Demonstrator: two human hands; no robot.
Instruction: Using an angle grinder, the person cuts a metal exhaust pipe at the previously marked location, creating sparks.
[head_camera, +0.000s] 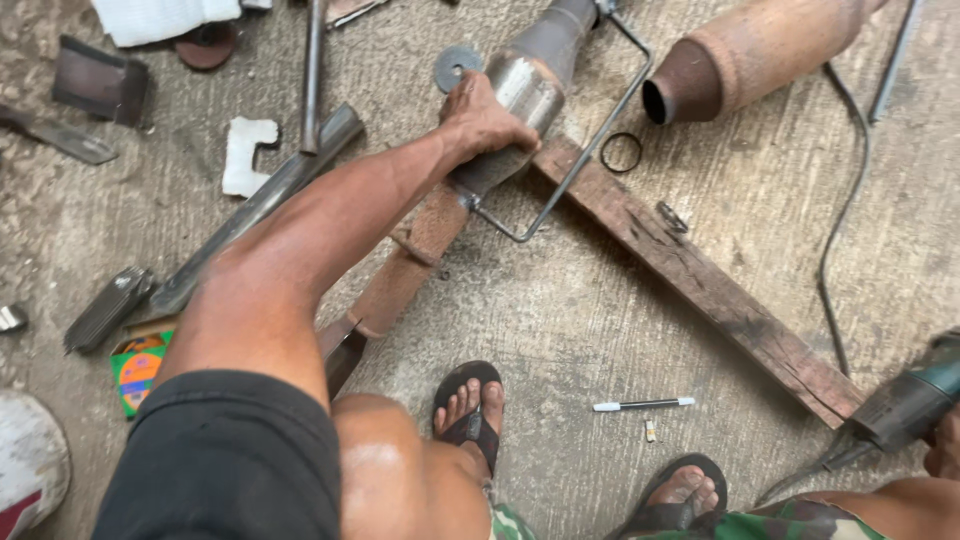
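Note:
My left hand (480, 115) grips a steel exhaust muffler (525, 85) that lies across a rusty wooden plank (700, 280) on the concrete floor. A bent metal rod bracket (590, 150) runs along the muffler's right side. A rusty pipe (405, 265) extends from the muffler toward me. At the far right edge my right hand (945, 445) is mostly cut off and holds a dark green power tool (905, 405), likely an angle grinder, with its cable trailing away.
A second rusty muffler (750, 55) lies at the top right. A steel tube (260, 205), metal ring (621, 152), washer (457, 66), white pen (642, 404), scrap pieces and a black cable (840, 220) lie around. My sandalled feet (470, 415) are at the bottom.

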